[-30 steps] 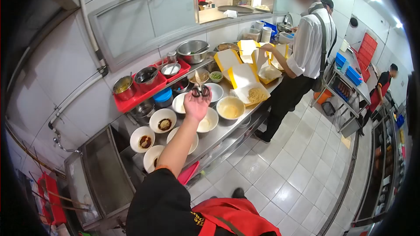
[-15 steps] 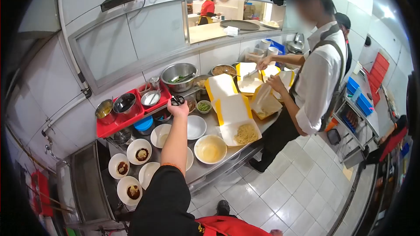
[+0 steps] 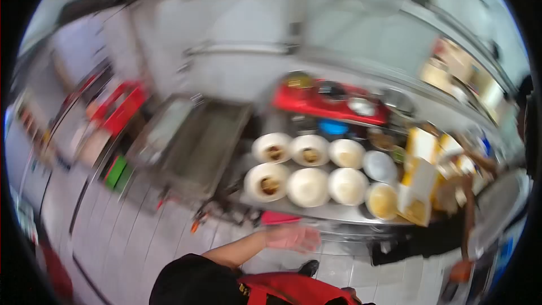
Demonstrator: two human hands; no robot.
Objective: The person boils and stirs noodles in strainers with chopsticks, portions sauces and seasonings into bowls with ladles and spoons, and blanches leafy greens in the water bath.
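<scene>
My left hand (image 3: 293,238), blurred by motion, hangs in front of the counter's near edge. Its fingers look stretched out, and nothing shows in the palm. Just above the hand is a pinkish-red flat thing (image 3: 280,218) at the counter edge. Two rows of white bowls stand on the counter beyond it; a front bowl (image 3: 250,181) has dark sauce and a pale lump, while its neighbour (image 3: 307,187) looks plain. Of my right hand only a small blurred patch (image 3: 351,292) seems to show at the bottom edge, its fingers hidden.
A red tray (image 3: 291,101) with metal containers lies behind the bowls. To the right, a co-worker's arm (image 3: 480,161) reaches over yellow-and-white boxes (image 3: 420,175). A metal basin unit (image 3: 209,147) stands left of the counter, with a red crate (image 3: 121,107) farther left.
My left hand has drawn back from the red tray, where it was at a black-handled thing, to in front of the counter. The view has swung left.
</scene>
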